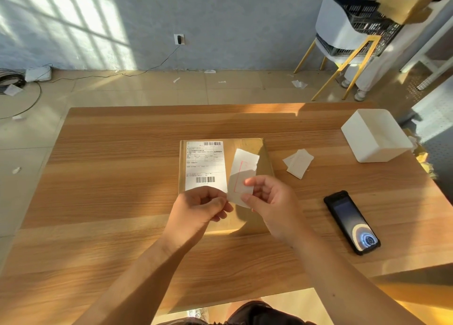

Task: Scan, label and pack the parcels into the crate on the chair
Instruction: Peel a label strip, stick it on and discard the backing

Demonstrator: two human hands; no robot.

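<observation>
Left hand (198,209), grip narrow, pinches the lower corner of the paper slip (242,175) above the parcel (247,148), which lies flat mid-tabletop (110,177), shipping label (205,165) face up. Right hand (272,207) pinches the slip's right edge. Scraps (297,162) at two o'clock of the parcel, handheld scanner (351,221) at four, crate (360,13) on the chair (335,25) away at one.

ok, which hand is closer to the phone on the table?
Right. The right hand pinches a paper slip over the parcel, left of the phone. The left hand pinches the same slip's other edge, farther from the phone.
</observation>
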